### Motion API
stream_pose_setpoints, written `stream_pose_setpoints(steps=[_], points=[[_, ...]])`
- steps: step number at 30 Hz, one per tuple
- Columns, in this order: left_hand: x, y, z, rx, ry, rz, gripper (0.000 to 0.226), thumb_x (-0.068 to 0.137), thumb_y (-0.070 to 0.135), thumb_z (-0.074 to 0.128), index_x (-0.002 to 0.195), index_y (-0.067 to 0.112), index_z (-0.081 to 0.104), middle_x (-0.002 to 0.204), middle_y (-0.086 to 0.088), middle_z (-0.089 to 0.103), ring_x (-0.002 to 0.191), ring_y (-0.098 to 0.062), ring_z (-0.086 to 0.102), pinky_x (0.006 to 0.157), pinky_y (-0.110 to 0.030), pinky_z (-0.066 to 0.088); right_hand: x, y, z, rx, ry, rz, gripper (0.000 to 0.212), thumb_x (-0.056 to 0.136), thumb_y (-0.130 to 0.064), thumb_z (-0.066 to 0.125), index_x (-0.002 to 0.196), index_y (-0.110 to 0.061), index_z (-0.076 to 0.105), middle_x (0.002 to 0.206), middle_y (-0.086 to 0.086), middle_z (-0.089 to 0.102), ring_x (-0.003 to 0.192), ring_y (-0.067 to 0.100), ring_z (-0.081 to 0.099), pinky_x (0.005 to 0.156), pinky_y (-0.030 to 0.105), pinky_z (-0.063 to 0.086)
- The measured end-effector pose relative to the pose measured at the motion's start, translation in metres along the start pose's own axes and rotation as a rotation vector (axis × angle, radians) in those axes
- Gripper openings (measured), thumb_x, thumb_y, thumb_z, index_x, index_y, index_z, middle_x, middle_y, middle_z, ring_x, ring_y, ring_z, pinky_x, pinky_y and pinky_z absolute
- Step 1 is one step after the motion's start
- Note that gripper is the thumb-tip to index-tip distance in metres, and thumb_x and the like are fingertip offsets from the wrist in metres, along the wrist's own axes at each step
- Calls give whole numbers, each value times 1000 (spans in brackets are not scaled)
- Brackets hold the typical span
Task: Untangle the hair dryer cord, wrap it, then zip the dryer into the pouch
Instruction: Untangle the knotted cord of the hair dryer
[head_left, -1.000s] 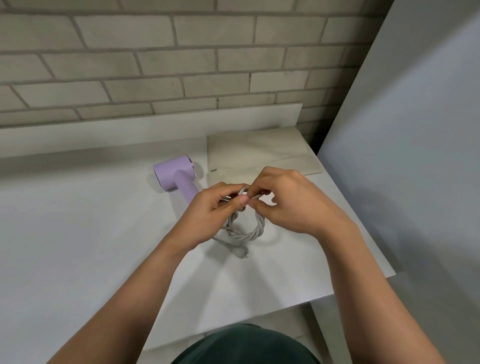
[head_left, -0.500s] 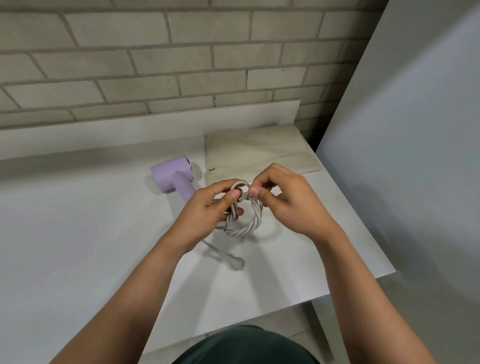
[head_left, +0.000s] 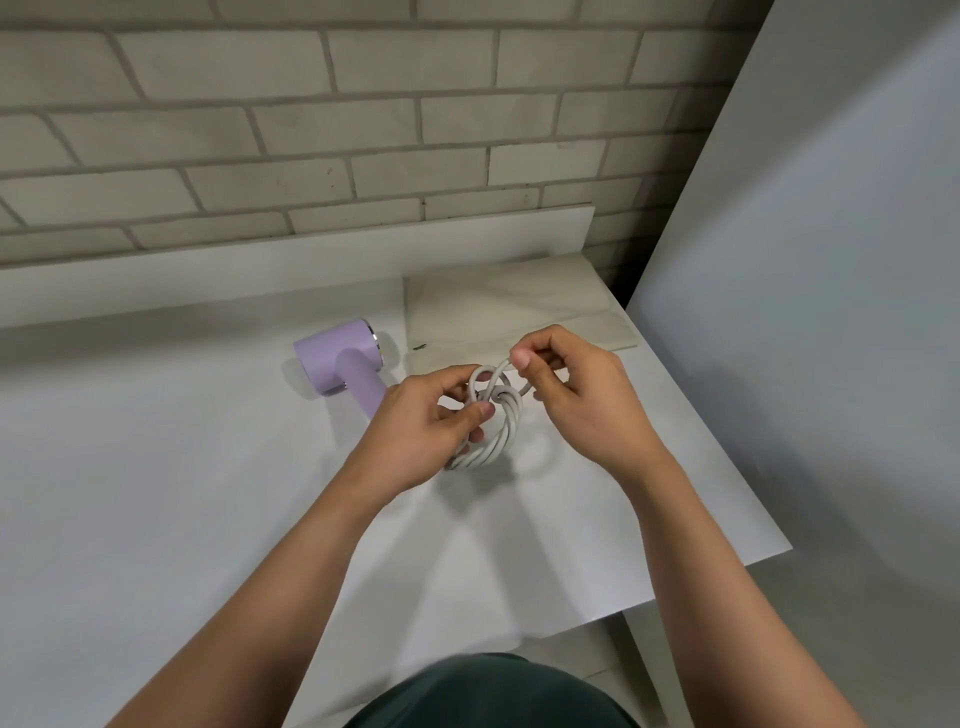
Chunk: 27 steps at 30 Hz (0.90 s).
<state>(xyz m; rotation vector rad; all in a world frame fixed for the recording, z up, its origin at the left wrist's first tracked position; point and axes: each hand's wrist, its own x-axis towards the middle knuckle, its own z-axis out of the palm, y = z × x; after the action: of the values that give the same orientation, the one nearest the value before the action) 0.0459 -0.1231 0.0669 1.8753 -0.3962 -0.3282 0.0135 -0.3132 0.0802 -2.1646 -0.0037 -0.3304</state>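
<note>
The lilac hair dryer (head_left: 337, 364) lies on its side on the white table (head_left: 156, 493). Its barrel is toward the brick wall (head_left: 311, 130), and its handle runs toward the person and passes behind the left hand (head_left: 415, 431). Just right of the dryer, both hands hold the grey cord (head_left: 501, 434) slightly off the tabletop, and its shadow falls beneath it. The cord is wound into a small coil of several twisted turns. The left hand grips the coil's left side, with its fingers (head_left: 452, 376) curled round the turns and the thumb pressed onto them near the middle. The right hand (head_left: 582, 405), farther right of the dryer, pinches a single loop of cord between thumb and forefinger, with its other fingers curled in. That loop rises from the top of the coil, where strands cross in a knot-like twist. Right of the dryer and beyond the hands, a flat beige pouch (head_left: 519, 306) lies at the back of the table. I cannot tell whether its zip is open. Farther right of the dryer stands a plain white panel (head_left: 831, 312).
</note>
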Motion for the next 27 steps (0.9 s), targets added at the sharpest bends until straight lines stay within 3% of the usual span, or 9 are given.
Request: stream_pose_setpoints(steps=[3, 5, 8, 11, 14, 18, 21, 23, 27], points=[[3, -3, 5, 70, 1, 20, 22, 95, 17, 71, 109, 35, 74, 92, 2, 71, 69, -13, 75, 71, -41, 62, 1, -10, -10, -203, -85, -198, 16, 102, -31, 63, 114, -27, 73, 110, -17, 64, 101, 3, 56, 84, 13, 45], [3, -3, 6, 85, 7, 31, 19, 95, 19, 71, 103, 36, 74, 90, 5, 72, 71, -13, 75, 69, -45, 63, 1, -18, -12, -299, -208, -257, 15, 98, -30, 67, 111, -28, 75, 106, -17, 64, 97, 7, 56, 83, 19, 47], [4, -4, 6, 138, 22, 42, 17, 93, 20, 73, 99, 36, 74, 87, 7, 74, 70, -13, 74, 69, -47, 61, 2, -27, -7, -527, -327, -182, 17, 92, -25, 69, 108, -26, 72, 105, -10, 61, 98, 17, 59, 80, 40, 53], [2, -10, 8, 221, 32, 49, 16, 90, 20, 77, 95, 34, 75, 83, 10, 74, 70, -18, 71, 72, -45, 58, 2, -30, 2, -680, -361, -114, 22, 89, -21, 69, 110, -24, 66, 110, -5, 58, 100, 26, 60, 73, 37, 48], [-2, -16, 8, 249, 35, 38, 17, 88, 23, 79, 103, 31, 76, 94, 11, 74, 69, -11, 71, 73, -40, 59, 1, -26, 5, -721, -393, -123, 22, 93, -26, 69, 115, -27, 66, 110, -5, 59, 100, 29, 61, 71, 34, 40], [-5, -20, 6, 258, 48, 34, 29, 87, 21, 80, 113, 33, 76, 110, 10, 70, 72, -4, 72, 73, -31, 59, 0, -16, -4, -669, -375, -212, 17, 98, -33, 64, 112, -34, 74, 104, -8, 57, 92, 29, 62, 70, 35, 42], [-7, -22, 3, 221, 89, 22, 26, 88, 19, 80, 111, 31, 76, 109, 10, 72, 72, -4, 73, 69, -28, 60, 4, -7, -18, -440, -228, -282, 10, 97, -34, 68, 99, -30, 77, 97, -14, 59, 81, 11, 61, 71, 34, 53], [-9, -21, 1, 221, 126, 31, 23, 89, 18, 79, 104, 35, 75, 106, 12, 72, 71, -3, 73, 67, -24, 58, 5, -7, -27, -188, -88, -235, 6, 97, -25, 71, 96, -22, 77, 95, -11, 63, 78, 9, 64, 67, 23, 56], [-8, -17, 3, 291, 204, 42, 15, 93, 22, 74, 98, 36, 74, 85, 14, 73, 69, -6, 72, 68, -27, 57, 4, -13, -23, 121, 68, -35, 7, 100, -21, 68, 93, -22, 70, 91, -9, 66, 71, 11, 65, 60, 25, 60]])
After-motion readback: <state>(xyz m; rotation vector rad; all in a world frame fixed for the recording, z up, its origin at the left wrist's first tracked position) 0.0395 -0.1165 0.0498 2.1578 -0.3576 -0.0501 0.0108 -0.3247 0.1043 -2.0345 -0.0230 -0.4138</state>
